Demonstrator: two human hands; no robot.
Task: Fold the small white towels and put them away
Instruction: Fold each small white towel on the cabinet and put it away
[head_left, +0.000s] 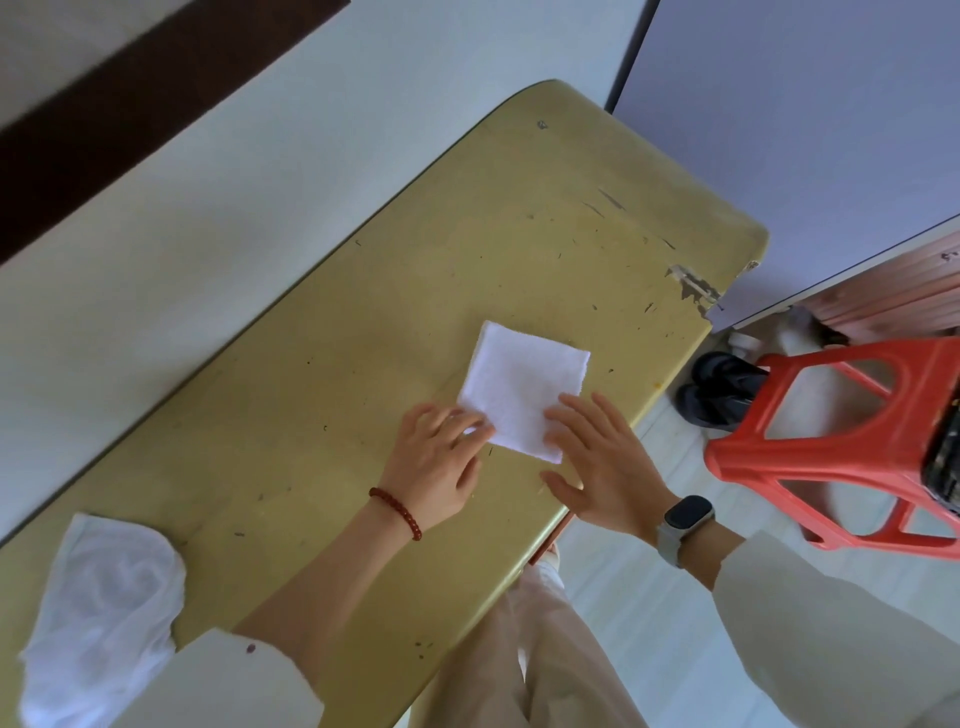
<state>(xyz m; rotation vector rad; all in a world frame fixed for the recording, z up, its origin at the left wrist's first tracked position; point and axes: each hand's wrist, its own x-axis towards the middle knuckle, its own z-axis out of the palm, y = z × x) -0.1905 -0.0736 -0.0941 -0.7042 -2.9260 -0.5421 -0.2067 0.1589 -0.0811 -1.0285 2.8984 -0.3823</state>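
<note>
Two hands work one towel: your left hand (436, 457) lies with its fingers (470, 431) loosely bent over the near-left corner, your right hand (602, 467) has its fingers (563, 423) straight and spread, pressing the near-right edge; neither grips it. Just beyond them the folded white towel (524, 387) lies flat as a small square on the yellow worktop (519, 234), toward its right edge. Expect it to be light, soft and limp, so pinch all layers together at a corner or slide a flat hand beneath, or it may fall open.
</note>
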